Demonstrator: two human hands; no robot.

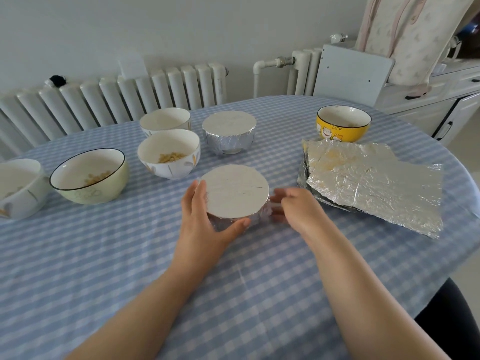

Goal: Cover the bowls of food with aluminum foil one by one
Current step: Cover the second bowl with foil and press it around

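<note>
Near centre of table [259, 294]: foil-wrapped bowl [235, 190], foil drawn flat over rim. Left hand [205, 214] cups its left side, thumb on near wall. Right hand [296, 206] at its right side, fingers blurred; grip cannot be told. Far centre: second wrapped bowl [229, 131]. Right: stack of foil sheets [374, 183], yellow bowl [343, 123] just beyond. Left: four uncovered bowls, two showing food: green bowl [91, 176], white bowl [168, 153].

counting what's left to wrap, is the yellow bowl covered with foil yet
No, the yellow bowl by the foil sheets is open on top, its white inside showing.
</note>
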